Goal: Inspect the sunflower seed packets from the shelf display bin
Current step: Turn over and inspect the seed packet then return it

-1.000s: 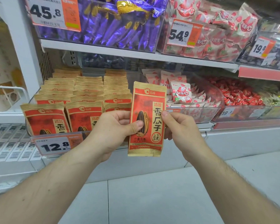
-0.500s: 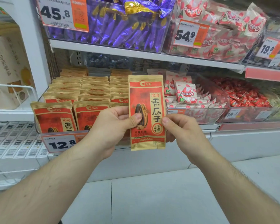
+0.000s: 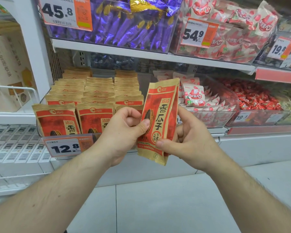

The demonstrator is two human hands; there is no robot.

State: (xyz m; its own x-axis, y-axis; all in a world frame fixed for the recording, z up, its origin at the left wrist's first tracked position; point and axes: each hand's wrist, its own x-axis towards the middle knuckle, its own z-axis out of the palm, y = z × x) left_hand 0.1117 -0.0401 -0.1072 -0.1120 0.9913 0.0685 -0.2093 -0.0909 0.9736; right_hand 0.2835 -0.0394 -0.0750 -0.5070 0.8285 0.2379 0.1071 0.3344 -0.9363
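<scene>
A red and tan sunflower seed packet [image 3: 160, 115] stands upright in front of the shelf, tilted a little to the right and turned partly edge-on. My left hand [image 3: 123, 132] pinches its left edge with the thumb on the printed seed. My right hand [image 3: 190, 138] grips its lower right side, thumb on the front, fingers behind. Rows of the same packets [image 3: 94, 98] fill the clear display bin [image 3: 40, 133] to the left, behind a 12.8 price tag [image 3: 65, 147].
The neighbouring bin [image 3: 225, 118] holds white and pink snack packs, and red wrapped candies [image 3: 254, 96] lie further right. The upper shelf [image 3: 107, 48] carries purple bars and pink bags with price tags. Boxes fill the left rack [image 3: 5, 68]. White floor tiles lie below.
The packet has turned from facing me flat to angled, its right side swinging away. My right hand has slid down to the lower right edge. The view has moved closer to the shelf.
</scene>
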